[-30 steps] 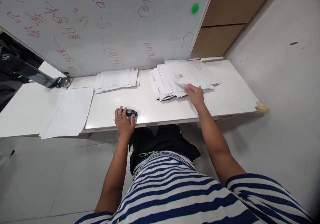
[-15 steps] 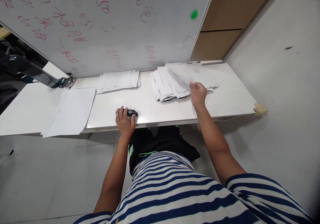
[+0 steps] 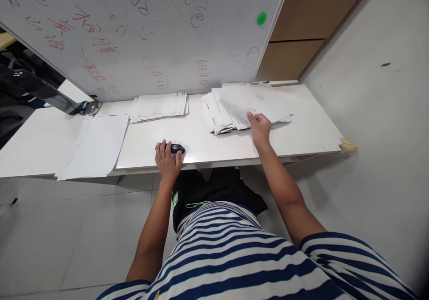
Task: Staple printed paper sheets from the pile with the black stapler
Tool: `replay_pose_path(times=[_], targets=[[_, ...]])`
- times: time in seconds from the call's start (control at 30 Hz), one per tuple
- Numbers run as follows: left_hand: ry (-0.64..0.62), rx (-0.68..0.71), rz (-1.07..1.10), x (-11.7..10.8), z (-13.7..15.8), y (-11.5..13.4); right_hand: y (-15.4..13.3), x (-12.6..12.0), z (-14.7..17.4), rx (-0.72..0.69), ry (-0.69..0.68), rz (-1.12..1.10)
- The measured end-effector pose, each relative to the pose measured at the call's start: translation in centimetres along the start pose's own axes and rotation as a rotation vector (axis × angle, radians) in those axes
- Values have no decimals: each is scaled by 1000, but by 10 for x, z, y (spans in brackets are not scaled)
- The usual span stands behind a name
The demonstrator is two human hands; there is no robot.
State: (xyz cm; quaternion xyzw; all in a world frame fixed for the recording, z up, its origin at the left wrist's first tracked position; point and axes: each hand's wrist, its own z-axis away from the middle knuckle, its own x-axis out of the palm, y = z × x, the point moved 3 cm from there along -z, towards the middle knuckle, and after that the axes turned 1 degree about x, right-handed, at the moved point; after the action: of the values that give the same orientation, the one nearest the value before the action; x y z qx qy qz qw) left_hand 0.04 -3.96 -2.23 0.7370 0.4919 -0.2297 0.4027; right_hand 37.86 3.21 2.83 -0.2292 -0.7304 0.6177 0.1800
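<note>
My left hand (image 3: 167, 161) lies over a small black oblong object (image 3: 177, 148) with a rounded, shiny end, close to the front edge of the white desk (image 3: 221, 150). The fingers cover its other end, so its kind is unclear. Thumb and fingers of my right hand (image 3: 260, 128) are closed in a pinch on the near edge of a paper sheet (image 3: 234, 108), which curls up off the pile. Beneath it, a thick, uneven paper stack (image 3: 214, 114) rests against the foot of the whiteboard; several edges stick out.
A flatter paper stack (image 3: 159, 107) sits left of centre. Large white sheets (image 3: 95, 145) overhang the desk's front edge at the left. Behind stands a whiteboard (image 3: 174, 45) with red writing. A clear bottle (image 3: 56, 99) lies at far left. A wall (image 3: 375, 99) bounds the right side.
My right hand has moved left, drawing the sheet's edge along, and the sheet now curls further over. My left hand has stayed on the black object.
</note>
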Motion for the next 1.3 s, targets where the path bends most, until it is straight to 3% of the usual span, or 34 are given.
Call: replay_pose_path(times=[0.17, 0.33, 0.43, 0.9, 1.3], targets=[[2, 13, -1, 0, 0, -1, 3, -1, 3, -48, 5, 109], [0, -3, 11, 3, 1, -3, 1, 6, 15, -403, -74, 460], [5, 4, 7, 2, 1, -2, 6, 11, 19, -489, -162, 589], [25, 26, -23, 1, 2, -1, 21, 10, 18, -425, -263, 763], [16, 13, -26, 0, 2, 0, 14, 8, 11, -155, -211, 412]])
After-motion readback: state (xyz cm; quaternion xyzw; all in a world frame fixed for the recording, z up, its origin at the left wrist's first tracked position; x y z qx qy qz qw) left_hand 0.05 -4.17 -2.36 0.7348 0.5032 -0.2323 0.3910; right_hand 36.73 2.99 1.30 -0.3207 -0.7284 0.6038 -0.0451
